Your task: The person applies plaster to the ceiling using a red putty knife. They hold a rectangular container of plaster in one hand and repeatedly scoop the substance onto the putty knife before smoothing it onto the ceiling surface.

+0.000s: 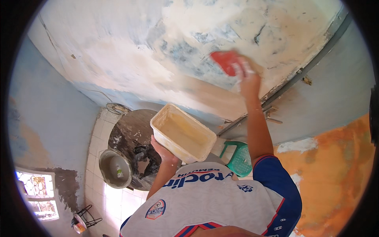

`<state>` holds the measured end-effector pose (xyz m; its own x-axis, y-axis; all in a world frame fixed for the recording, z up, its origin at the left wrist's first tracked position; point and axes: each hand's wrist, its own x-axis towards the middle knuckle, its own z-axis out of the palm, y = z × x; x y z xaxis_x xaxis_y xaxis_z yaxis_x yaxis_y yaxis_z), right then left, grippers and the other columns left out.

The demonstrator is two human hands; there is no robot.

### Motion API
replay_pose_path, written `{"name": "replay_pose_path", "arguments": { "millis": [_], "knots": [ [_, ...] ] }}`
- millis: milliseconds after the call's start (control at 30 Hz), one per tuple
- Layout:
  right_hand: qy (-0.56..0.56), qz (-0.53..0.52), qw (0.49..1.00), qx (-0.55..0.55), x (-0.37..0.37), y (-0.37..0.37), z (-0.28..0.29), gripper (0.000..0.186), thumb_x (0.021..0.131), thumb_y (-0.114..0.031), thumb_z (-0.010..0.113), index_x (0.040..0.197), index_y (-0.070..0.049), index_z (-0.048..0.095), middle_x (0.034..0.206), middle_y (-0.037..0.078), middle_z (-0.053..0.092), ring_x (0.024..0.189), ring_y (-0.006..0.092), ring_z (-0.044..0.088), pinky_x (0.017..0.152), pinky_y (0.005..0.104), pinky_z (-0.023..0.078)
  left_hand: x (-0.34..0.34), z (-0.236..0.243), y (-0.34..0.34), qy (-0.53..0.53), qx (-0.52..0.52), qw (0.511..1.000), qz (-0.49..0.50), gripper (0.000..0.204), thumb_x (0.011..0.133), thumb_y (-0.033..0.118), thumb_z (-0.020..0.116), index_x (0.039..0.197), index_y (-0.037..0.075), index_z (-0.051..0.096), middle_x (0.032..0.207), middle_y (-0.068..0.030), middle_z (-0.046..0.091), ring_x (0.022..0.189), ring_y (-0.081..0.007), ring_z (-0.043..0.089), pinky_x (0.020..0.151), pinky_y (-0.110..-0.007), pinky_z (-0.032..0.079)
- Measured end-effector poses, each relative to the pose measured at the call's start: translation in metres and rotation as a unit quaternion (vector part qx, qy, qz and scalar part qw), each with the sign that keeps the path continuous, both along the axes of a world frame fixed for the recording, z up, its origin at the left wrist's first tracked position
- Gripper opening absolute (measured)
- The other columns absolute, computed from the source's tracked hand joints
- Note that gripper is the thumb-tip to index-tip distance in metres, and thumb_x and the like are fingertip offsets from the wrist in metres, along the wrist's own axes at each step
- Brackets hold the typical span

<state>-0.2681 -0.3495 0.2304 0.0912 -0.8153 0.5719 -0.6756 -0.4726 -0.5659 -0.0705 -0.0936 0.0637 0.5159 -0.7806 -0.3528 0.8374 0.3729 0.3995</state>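
Note:
Against the patchy wall (189, 43), my right hand (248, 77) is raised and gripping a red flat scraper (225, 61), blurred by motion. White smears of filler coat its fingers. Low in front of my chest, my left hand (164, 152) holds a cream rectangular plastic tub (177, 146) by its left side and underside. A pale layer of paste coats the tub's inside. Some of the left fingers are hidden beneath the tub. Around the scraper the wall shows white filler over blue-grey patches and a dark crack.
A round dark table (130, 128) stands below left, bearing crumpled black plastic (148, 162) and a grey basin (114, 170) with a small bottle inside. A green plastic stool (239, 158) is at the right. A grey strip (312, 59) runs down the wall. A barred window (37, 193) is far left.

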Motion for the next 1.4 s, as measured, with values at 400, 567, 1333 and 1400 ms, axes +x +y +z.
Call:
{"name": "replay_pose_path", "arguments": {
  "millis": [400, 567, 1333, 1400],
  "knots": [
    [-0.074, 0.043, 0.994, -0.068, 0.001, 0.0, 0.031, 0.03, 0.098, -0.031, 0.072, 0.121, -0.011, 0.075, 0.073, 0.011, 0.073, 0.052, 0.019, 0.065, 0.059, 0.0335, 0.054, 0.0, 0.019, -0.012, -0.023, -0.063, 0.997, 0.029, 0.072, 0.102, 0.062, 0.027, 0.152, 0.014, 0.045, 0.15, -0.0097, 0.052, 0.137, -0.0337, 0.051, 0.114, -0.048, 0.041],
    [-0.2, 0.085, 0.976, 0.025, -0.017, 0.017, 0.028, 0.027, 0.09, -0.015, 0.079, 0.115, -0.005, 0.075, 0.085, 0.008, 0.076, 0.067, 0.018, 0.071, 0.06, 0.0355, 0.055, -0.001, 0.01, -0.022, -0.03, -0.064, 0.996, 0.053, 0.071, 0.102, 0.061, 0.027, 0.153, 0.014, 0.045, 0.151, -0.0096, 0.052, 0.137, -0.0335, 0.05, 0.114, -0.048, 0.041],
    [-0.034, 0.166, 0.948, -0.269, 0.001, -0.009, 0.01, 0.023, 0.091, -0.013, 0.078, 0.113, -0.008, 0.075, 0.08, 0.009, 0.074, 0.067, 0.0194, 0.072, 0.06, 0.0316, 0.056, 0.016, 0.002, -0.057, -0.042, -0.062, 0.996, 0.039, 0.071, 0.102, 0.061, 0.026, 0.153, 0.014, 0.044, 0.151, -0.0101, 0.051, 0.137, -0.034, 0.051, 0.113, -0.049, 0.042],
    [0.084, 0.21, 0.921, -0.318, 0.02, -0.02, 0.004, 0.023, 0.091, -0.014, 0.078, 0.113, -0.008, 0.075, 0.081, 0.009, 0.075, 0.07, 0.0175, 0.074, 0.061, 0.0313, 0.056, 0.017, 0.006, -0.057, -0.039, -0.069, 0.996, 0.038, 0.071, 0.102, 0.061, 0.026, 0.153, 0.014, 0.044, 0.151, -0.0101, 0.052, 0.136, -0.0341, 0.051, 0.113, -0.049, 0.042]
  ]
}}
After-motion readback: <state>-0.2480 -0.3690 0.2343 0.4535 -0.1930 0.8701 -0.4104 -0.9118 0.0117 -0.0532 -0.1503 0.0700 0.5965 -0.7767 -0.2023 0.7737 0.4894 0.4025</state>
